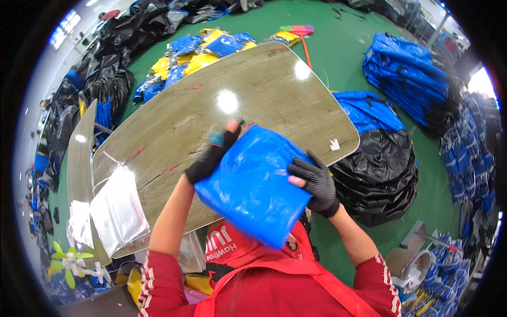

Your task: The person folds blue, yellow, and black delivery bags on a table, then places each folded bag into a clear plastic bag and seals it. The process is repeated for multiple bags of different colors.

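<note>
A folded blue plastic sheet (253, 182), glossy and creased, lies tilted between my hands over the near edge of the wood-patterned table (274, 84). My left hand (214, 156), in a dark glove with bare fingertips, closes on its left edge; motion smears those fingers. Something teal shows at that hand, too blurred to name. Over the sheet's right edge is my right hand (316, 182), in a ribbed dark grey glove, its bare thumb against the blue plastic and its fingers partly extended. The sheet's lower corner is blurred and hangs in front of my red apron (232, 248).
Clear plastic bags (120, 208) lie on the table's left end. Beyond it, blue and yellow packets (195, 53) are heaped on the green floor, near a broom (303, 39). A black-and-blue stack (375, 164) stands at the right, with a blue bundle (404, 76) farther off. A tape roll (409, 267) sits lower right.
</note>
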Action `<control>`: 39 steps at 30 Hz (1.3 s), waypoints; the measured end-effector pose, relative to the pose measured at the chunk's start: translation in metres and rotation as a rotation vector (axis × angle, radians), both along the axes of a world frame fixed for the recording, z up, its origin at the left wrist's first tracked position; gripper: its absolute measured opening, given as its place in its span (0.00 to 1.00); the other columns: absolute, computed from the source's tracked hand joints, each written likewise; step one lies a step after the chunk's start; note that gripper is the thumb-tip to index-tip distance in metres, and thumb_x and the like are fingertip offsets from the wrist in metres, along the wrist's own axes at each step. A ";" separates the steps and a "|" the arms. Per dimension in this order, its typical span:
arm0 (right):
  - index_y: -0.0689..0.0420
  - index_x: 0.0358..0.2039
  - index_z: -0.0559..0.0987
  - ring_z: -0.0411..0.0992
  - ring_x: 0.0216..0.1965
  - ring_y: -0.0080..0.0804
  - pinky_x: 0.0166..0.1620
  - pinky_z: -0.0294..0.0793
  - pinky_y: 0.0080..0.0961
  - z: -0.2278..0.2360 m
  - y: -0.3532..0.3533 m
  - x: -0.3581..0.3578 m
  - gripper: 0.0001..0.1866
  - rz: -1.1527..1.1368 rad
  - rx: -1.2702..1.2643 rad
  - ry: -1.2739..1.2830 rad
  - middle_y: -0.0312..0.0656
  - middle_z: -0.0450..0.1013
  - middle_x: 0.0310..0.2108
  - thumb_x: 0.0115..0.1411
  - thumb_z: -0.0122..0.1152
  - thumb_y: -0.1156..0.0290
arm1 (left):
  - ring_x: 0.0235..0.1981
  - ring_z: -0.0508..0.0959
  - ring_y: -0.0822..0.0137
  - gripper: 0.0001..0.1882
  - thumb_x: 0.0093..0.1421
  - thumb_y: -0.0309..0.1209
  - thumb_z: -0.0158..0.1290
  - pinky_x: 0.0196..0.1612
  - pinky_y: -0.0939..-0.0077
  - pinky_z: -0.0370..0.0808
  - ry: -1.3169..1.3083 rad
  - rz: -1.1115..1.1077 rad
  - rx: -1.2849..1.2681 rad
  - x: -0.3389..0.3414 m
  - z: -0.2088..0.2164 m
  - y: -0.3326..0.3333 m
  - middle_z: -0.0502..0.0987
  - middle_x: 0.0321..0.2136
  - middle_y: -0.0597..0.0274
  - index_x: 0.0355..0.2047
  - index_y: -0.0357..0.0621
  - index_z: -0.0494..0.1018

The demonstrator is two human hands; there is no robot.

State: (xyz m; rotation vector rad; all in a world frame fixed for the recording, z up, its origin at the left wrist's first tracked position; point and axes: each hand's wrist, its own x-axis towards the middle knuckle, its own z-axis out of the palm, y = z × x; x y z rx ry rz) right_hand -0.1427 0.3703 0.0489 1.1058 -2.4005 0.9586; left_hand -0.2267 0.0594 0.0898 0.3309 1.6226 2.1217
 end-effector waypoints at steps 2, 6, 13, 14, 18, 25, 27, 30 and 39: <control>0.53 0.48 0.76 0.70 0.53 0.40 0.59 0.64 0.47 0.015 0.000 0.003 0.26 -0.110 -0.185 -0.368 0.46 0.73 0.50 0.47 0.70 0.65 | 0.69 0.43 0.51 0.39 0.65 0.61 0.25 0.69 0.53 0.38 0.085 0.050 0.803 0.013 0.024 -0.019 0.44 0.69 0.54 0.68 0.50 0.44; 0.59 0.57 0.67 0.68 0.54 0.36 0.54 0.70 0.39 0.040 -0.038 0.008 0.36 0.085 -0.888 -1.341 0.46 0.70 0.53 0.51 0.71 0.60 | 0.66 0.53 0.57 0.33 0.67 0.53 0.32 0.68 0.56 0.41 0.306 0.554 0.551 0.038 0.028 -0.027 0.54 0.66 0.56 0.65 0.48 0.55; 0.60 0.61 0.61 0.71 0.51 0.42 0.53 0.73 0.40 0.009 -0.123 0.005 0.45 0.425 -0.987 -1.434 0.48 0.68 0.54 0.47 0.73 0.59 | 0.63 0.58 0.56 0.28 0.65 0.47 0.39 0.66 0.59 0.47 0.122 0.852 -0.100 0.140 -0.082 0.012 0.61 0.60 0.54 0.60 0.47 0.61; 0.59 0.61 0.61 0.70 0.52 0.42 0.54 0.72 0.41 0.001 -0.129 0.007 0.44 0.370 -0.952 -1.460 0.47 0.68 0.55 0.48 0.73 0.60 | 0.62 0.59 0.56 0.27 0.65 0.46 0.40 0.66 0.59 0.48 0.123 0.847 -0.141 0.152 -0.097 0.017 0.62 0.59 0.54 0.60 0.47 0.61; 0.56 0.62 0.60 0.67 0.55 0.42 0.56 0.69 0.42 -0.019 -0.154 0.028 0.42 0.396 -1.086 -1.620 0.44 0.65 0.58 0.49 0.72 0.63 | 0.60 0.62 0.55 0.24 0.64 0.42 0.44 0.65 0.61 0.51 0.258 0.879 -0.338 0.156 -0.116 -0.008 0.66 0.56 0.53 0.57 0.46 0.64; 0.62 0.55 0.68 0.72 0.46 0.39 0.50 0.73 0.38 -0.001 -0.128 0.001 0.31 -0.056 -0.627 -1.579 0.46 0.72 0.48 0.53 0.66 0.63 | 0.57 0.67 0.54 0.19 0.62 0.36 0.50 0.63 0.63 0.57 0.549 1.008 -1.301 0.113 0.009 -0.249 0.74 0.50 0.52 0.53 0.45 0.69; 0.66 0.47 0.75 0.76 0.38 0.35 0.45 0.76 0.33 0.000 -0.116 -0.013 0.27 -0.202 -0.450 -1.540 0.46 0.76 0.39 0.52 0.67 0.60 | 0.52 0.71 0.51 0.14 0.56 0.28 0.55 0.60 0.59 0.61 0.081 1.164 -1.138 0.110 0.030 -0.269 0.77 0.44 0.56 0.44 0.44 0.74; 0.67 0.43 0.76 0.75 0.36 0.31 0.42 0.75 0.30 -0.004 -0.116 -0.023 0.26 -0.010 -0.332 -1.655 0.45 0.76 0.37 0.53 0.67 0.57 | 0.61 0.65 0.56 0.25 0.55 0.33 0.56 0.67 0.57 0.51 0.693 0.710 -1.158 0.105 0.008 -0.216 0.72 0.54 0.56 0.54 0.49 0.69; 0.66 0.57 0.67 0.74 0.46 0.39 0.50 0.74 0.35 -0.002 -0.141 -0.019 0.35 -0.050 -0.308 -1.796 0.50 0.72 0.49 0.53 0.67 0.61 | 0.58 0.66 0.48 0.34 0.57 0.56 0.49 0.62 0.50 0.55 0.666 0.370 -1.081 0.107 -0.105 -0.110 0.68 0.56 0.49 0.59 0.54 0.66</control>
